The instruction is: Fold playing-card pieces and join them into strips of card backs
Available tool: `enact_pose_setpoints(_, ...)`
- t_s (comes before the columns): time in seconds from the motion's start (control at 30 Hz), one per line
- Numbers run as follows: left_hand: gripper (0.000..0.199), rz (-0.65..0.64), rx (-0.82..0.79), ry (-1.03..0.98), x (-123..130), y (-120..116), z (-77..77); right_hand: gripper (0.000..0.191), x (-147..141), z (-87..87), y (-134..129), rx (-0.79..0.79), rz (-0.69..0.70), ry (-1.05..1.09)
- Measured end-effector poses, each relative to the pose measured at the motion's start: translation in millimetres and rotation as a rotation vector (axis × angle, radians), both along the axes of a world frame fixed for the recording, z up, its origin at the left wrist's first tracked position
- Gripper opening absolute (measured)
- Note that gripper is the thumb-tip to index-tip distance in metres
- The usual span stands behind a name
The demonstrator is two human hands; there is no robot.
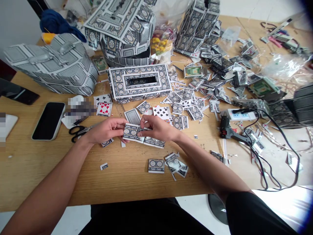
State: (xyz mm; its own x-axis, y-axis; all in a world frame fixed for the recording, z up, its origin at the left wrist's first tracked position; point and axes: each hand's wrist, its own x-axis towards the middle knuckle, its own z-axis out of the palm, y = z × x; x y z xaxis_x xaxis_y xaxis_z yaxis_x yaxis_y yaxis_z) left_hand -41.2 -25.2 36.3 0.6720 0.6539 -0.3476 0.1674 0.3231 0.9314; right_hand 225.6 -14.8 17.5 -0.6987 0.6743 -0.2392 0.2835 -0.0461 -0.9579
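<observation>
A folded playing-card piece (130, 131) with a dark patterned back is held low over the table between my two hands. My left hand (105, 130) pinches its left end with fingers and thumb. The thumb and fingers of my right hand (158, 128) close on its right end. A similar patterned strip (154, 142) extends below my right hand; whether it is joined to the held piece I cannot tell. Scissors (78, 131) with dark handles lie beside my left hand, partly hidden by it. Nearer me rests a small patterned card block (156, 165) beside loose card pieces (174, 164).
Behind my hands stands a box covered in folded cards (140, 94) with a slot on top. Card-woven baskets (73, 70) stand behind it. A phone (49, 120) lies left. To the right are a glue gun (228, 130), black cables (266, 163) and a power strip (238, 115).
</observation>
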Motion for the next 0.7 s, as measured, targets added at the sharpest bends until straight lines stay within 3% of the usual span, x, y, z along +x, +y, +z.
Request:
enact_pose_setpoints(0.3,0.022,-0.048,-0.059,0.004,1.6,-0.8,-3.4,0.032,-2.7,-2.3,-2.4,0.052,0.044,-0.013)
enact_pose_setpoints(0.47,0.026,-0.013,-0.045,0.006,-0.8,-1.0,-5.8,0.029,-0.9,3.6,-1.4,-0.009,0.03,0.006)
enact_pose_setpoints(0.7,0.052,0.1,0.046,-0.013,-5.7,-0.1,-4.4,0.044,11.6,13.1,8.6,-0.102,-0.023,0.054)
